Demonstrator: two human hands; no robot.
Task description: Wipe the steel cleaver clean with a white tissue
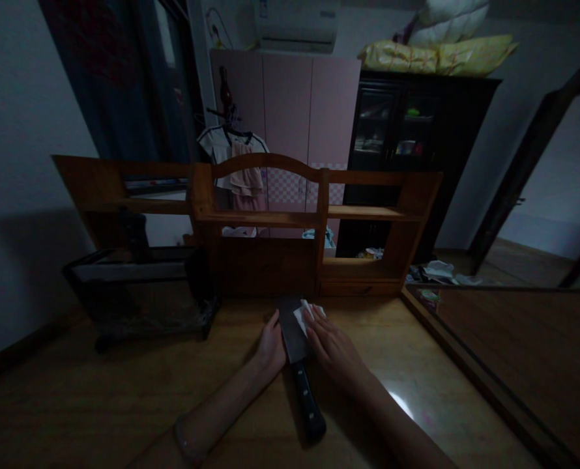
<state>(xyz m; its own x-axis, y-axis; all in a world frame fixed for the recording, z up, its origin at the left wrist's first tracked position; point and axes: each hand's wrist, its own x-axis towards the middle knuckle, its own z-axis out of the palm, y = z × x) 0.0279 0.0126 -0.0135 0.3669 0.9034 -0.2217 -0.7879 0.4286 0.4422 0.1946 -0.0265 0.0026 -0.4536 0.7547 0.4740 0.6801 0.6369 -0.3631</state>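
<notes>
A cleaver point(292, 335) is in front of me over the wooden desk, its broad blade pointing away and its black riveted handle toward me. My left hand point(271, 345) grips the blade's left edge, thumb on the face and the other fingers hidden beneath. My right hand point(332, 342) presses a white tissue point(302, 320) against the upper right part of the blade, with its fingers stretched together over it. Neither hand touches the handle.
A dark rack point(143, 299) holding a black-handled item stands at left on the desk point(231, 410). Behind the blade rises a wooden shelf unit point(268, 267). At right, a raised wooden edge point(466, 365) borders the desk.
</notes>
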